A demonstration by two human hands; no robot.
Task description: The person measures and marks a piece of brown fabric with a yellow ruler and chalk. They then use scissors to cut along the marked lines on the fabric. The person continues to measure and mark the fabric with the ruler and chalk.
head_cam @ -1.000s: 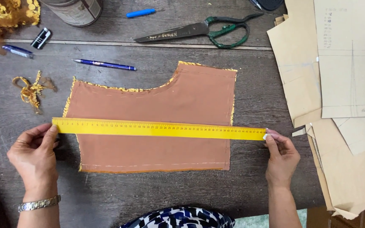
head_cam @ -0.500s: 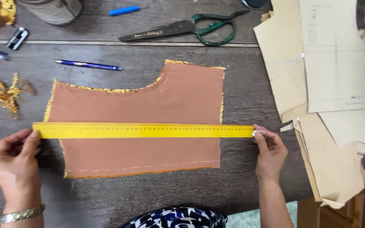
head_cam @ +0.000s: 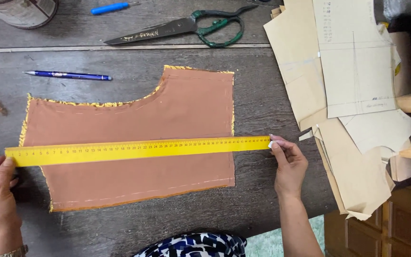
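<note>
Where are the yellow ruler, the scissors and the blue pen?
Ruler point(head_cam: 139, 150), head view, middle of the yellow strip lying across the brown cloth.
Scissors point(head_cam: 167, 29), head view, on the dark blades, left of the green handles.
Pen point(head_cam: 67, 75), head view, middle of the blue barrel.

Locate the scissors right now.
Head view, top centre: the green-handled scissors lie on the wooden table, above the brown fabric piece, between the blue marker and the paper patterns.
</note>
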